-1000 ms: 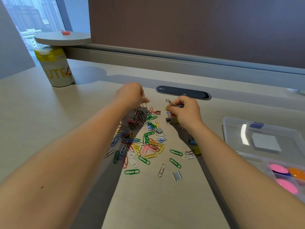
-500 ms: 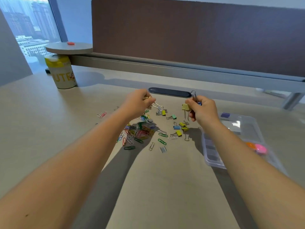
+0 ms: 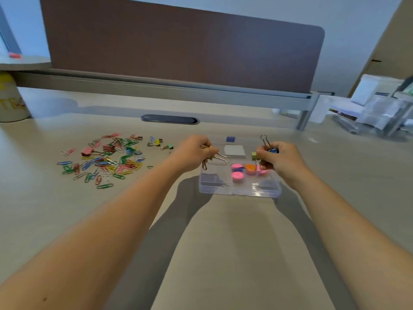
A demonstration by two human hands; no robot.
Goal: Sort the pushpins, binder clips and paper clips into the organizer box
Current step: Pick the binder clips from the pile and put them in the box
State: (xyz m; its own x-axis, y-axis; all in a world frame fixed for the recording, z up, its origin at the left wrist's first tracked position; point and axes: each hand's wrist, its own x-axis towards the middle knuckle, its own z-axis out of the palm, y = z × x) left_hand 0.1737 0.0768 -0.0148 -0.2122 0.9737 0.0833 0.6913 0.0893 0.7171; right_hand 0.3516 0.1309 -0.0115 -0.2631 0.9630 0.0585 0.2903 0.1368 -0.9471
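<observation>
A clear plastic organizer box (image 3: 239, 189) lies open on the desk in front of me, with pink and orange pushpins (image 3: 237, 175) in its middle compartments. My left hand (image 3: 193, 153) hovers over the box's left side and grips binder clips (image 3: 220, 157) whose wire handles stick out to the right. My right hand (image 3: 280, 156) is over the box's right side and holds several binder clips (image 3: 254, 155), one yellow-green and one blue. A heap of coloured paper clips (image 3: 105, 162) with a few binder clips (image 3: 156, 142) lies on the desk to the left.
The box's open lid (image 3: 234, 151) lies flat behind it. A white and yellow canister (image 3: 11, 101) stands at the far left. A dark cable slot (image 3: 169, 119) sits in the desk near the brown partition. Clear document trays (image 3: 375, 113) stand at the far right.
Both hands have carried their binder clips to the right, away from the heap, and now hang over the organizer box. My view has swung right with them.
</observation>
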